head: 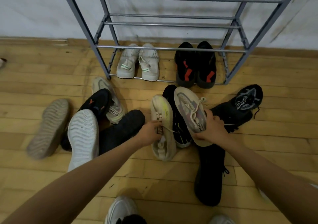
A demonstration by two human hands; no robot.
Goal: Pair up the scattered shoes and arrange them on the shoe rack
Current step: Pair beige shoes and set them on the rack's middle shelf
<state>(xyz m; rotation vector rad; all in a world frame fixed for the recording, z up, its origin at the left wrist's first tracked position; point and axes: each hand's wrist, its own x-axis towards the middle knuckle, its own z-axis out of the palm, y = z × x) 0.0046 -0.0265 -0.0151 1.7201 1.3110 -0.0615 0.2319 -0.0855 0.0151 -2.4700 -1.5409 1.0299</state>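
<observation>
A grey metal shoe rack (pixel 168 48) stands against the wall; its bottom tier holds a white pair (pixel 137 63) and a black pair with red marks (pixel 196 65). My left hand (pixel 150 134) grips a cream sneaker with a yellow stripe (pixel 162 129) at its laces. My right hand (pixel 212 129) holds a beige and grey knit sneaker (pixel 191 110) by its heel, tilted up. A matching knit sneaker (pixel 110 101) lies at the left under a black shoe with orange marks (pixel 96 101).
Several loose shoes lie on the wooden floor: two sole-up shoes (pixel 51 127) (pixel 82 137) at left, a dark shoe (pixel 120 129), a black shoe with a printed insole (pixel 240 108) at right, another black shoe (pixel 210 174) near me. My own shoes (pixel 120 210) show at the bottom edge.
</observation>
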